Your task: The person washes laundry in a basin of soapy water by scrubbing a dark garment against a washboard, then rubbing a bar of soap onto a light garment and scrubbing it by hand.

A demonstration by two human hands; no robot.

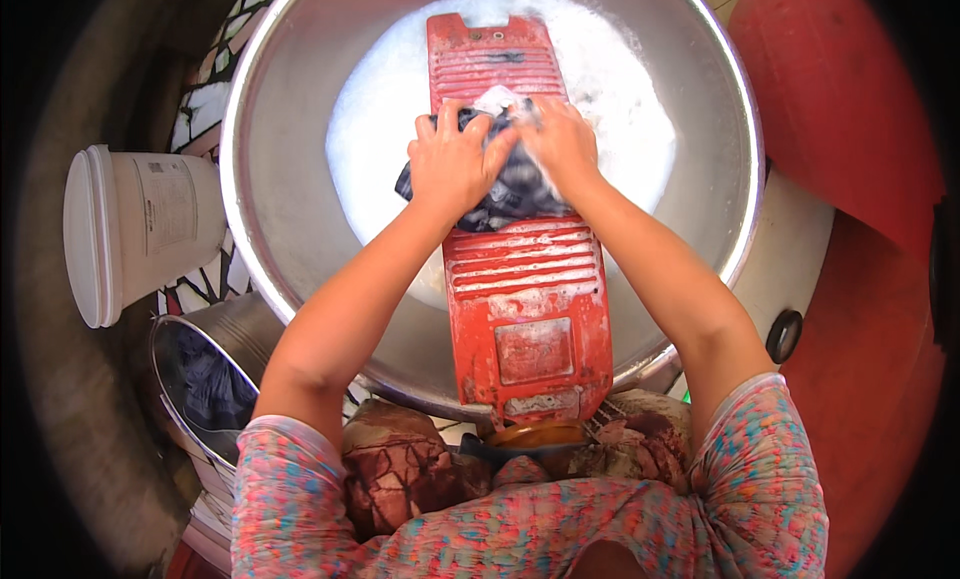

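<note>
A red plastic washboard [529, 267] leans in a wide round metal basin [289, 128], its lower end over the near rim by my lap. Bunched across its ridged face is a wet dark patterned cloth [510, 200] with suds on it. My left hand [452, 162] presses on the cloth's left part, fingers spread over it and thumb toward the middle. On the right part, my right hand [564, 145] grips the cloth, slightly blurred. White foam [499, 98] clings between the hands. Soapy water [382, 121] surrounds the board's upper part.
To the left lies a white lidded plastic bucket [154, 211] bearing a label. A metal bucket [244, 324] holding dark wet cloth [206, 380] stands near my left elbow. Large red plastic containers [832, 76] are at the right. Broken-tile flooring [202, 113] shows at left.
</note>
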